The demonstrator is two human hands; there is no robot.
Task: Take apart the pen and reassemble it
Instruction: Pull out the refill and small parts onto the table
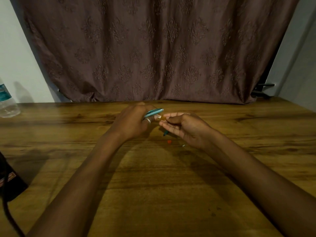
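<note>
My left hand (135,119) grips a light blue pen barrel (153,112) that points right, just above the wooden table (153,177). My right hand (183,125) pinches a small orange piece (163,118) at the barrel's open end. A teal pen part (165,133) pokes out below my right palm, partly hidden. On the table beneath lie a small red piece (169,142) and a tiny metal piece (183,145).
A clear plastic water bottle (6,103) stands at the table's far left edge. A dark object (8,178) sits at the near left. A brown patterned curtain (157,48) hangs behind the table's far edge.
</note>
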